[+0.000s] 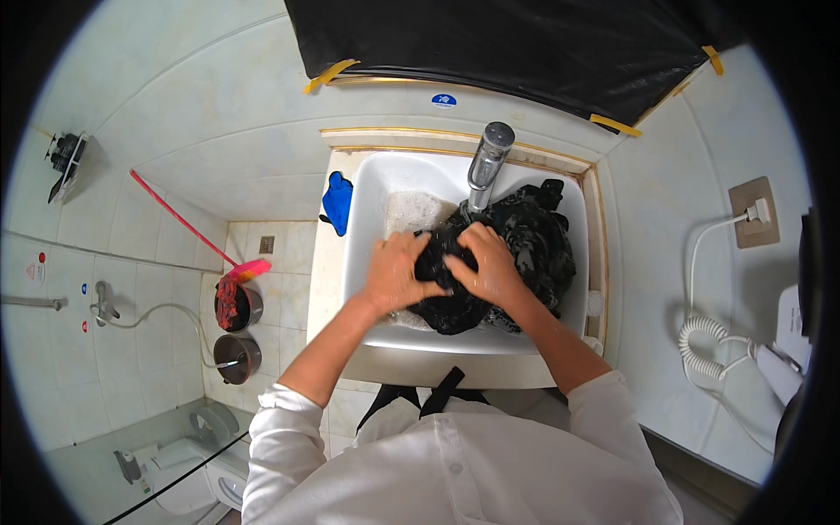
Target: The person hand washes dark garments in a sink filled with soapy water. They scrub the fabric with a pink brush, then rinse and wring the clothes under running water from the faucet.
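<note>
A white rectangular sink (366, 188) in front of me holds suds and soaked dark laundry. My left hand (394, 271) and my right hand (490, 269) meet over its middle, fingers curled into one wet black cloth (451, 311) bunched between them. What kind of garment this cloth is cannot be made out. A larger heap of dark wet fabric (542, 232), streaked with foam, fills the right side of the basin. Whitish suds (416, 212) float at the left. Above the far edge rises a chrome faucet (490, 157), close to my right fingers.
A blue cloth (337, 203) lies on the counter left of the basin. Down on the tiled floor stand two buckets (238, 359), the farther with red and dark cloth in it, beside a pink broom (252, 269). A white coiled cord (703, 350) hangs at the right wall.
</note>
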`<state>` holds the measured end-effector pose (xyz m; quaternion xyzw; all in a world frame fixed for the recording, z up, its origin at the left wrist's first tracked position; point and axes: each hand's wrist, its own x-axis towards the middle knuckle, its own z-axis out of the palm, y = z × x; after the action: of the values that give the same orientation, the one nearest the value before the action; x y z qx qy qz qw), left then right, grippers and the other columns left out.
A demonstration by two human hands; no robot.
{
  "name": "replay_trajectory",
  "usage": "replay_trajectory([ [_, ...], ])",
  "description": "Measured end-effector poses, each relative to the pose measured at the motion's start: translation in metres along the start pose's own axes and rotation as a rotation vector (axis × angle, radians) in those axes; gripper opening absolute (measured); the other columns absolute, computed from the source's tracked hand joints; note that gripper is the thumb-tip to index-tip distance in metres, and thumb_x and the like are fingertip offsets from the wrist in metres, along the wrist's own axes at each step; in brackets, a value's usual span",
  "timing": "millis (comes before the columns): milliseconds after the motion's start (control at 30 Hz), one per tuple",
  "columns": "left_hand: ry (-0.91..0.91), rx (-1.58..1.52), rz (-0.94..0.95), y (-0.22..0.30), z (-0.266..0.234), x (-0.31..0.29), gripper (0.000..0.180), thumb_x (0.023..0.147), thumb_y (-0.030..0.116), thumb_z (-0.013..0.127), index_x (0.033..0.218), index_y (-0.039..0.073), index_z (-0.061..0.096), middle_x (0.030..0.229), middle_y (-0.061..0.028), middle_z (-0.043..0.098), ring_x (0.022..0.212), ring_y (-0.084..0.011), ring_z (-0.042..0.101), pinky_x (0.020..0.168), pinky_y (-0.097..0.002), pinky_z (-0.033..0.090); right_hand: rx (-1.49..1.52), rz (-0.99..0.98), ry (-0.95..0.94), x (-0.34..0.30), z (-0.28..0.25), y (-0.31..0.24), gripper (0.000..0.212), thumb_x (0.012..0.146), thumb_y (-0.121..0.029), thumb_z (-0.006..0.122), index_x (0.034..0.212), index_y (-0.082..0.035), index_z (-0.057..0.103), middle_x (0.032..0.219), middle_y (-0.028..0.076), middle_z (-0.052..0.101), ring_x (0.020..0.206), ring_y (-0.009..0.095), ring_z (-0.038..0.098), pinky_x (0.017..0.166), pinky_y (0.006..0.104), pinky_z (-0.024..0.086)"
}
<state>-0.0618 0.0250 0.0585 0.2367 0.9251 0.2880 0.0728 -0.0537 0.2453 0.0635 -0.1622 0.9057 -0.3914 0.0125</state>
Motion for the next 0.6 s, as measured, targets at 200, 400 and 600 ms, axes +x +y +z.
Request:
replay_trajectory([
  [200, -0.123, 0.282, -0.085, 0.021, 0.044, -0.051, 0.14, 0.055, 0.078, 0.077, 0.157, 0.003, 0.018, 0.15, -0.0283, 0.029, 0.143, -0.0486, 0.021, 0.111, -0.0626, 0.021, -0.455, -0.168, -0.301, -0.056, 0.024, 0.001, 0.06, 0.081, -0.028, 0.078, 0.134, -0.015, 0.054, 0.158, 0.01, 0.032, 0.14, 0.038, 0.035, 0.115, 0.0571, 0.023],
  [400, -0.391, 0.351, -0.277, -0.001, 0.053, -0.005, 0.15, 0.044, 0.092, 0.069, 0.152, -0.004, 0.027, 0.15, -0.0214, 0.032, 0.137, -0.038, 0.03, 0.108, -0.0571, 0.027, -0.67, -0.237, -0.105, -0.017, 0.067, 0.03, 0.047, 0.086, -0.03, 0.07, 0.128, -0.014, 0.058, 0.129, 0.012, 0.056, 0.108, 0.028, 0.054, 0.091, 0.0473, 0.038],
  [600, -0.225, 0.423, -0.195, -0.033, 0.056, 0.023, 0.125, 0.059, 0.089, 0.064, 0.141, -0.003, 0.047, 0.141, -0.0194, 0.052, 0.137, -0.0318, 0.044, 0.113, -0.0553, 0.031, -0.446, 0.002, 0.05, 0.049, 0.087, 0.046, 0.013, 0.087, -0.02, 0.062, 0.086, -0.007, 0.063, 0.077, 0.016, 0.063, 0.078, 0.035, 0.066, 0.074, 0.0475, 0.05],
])
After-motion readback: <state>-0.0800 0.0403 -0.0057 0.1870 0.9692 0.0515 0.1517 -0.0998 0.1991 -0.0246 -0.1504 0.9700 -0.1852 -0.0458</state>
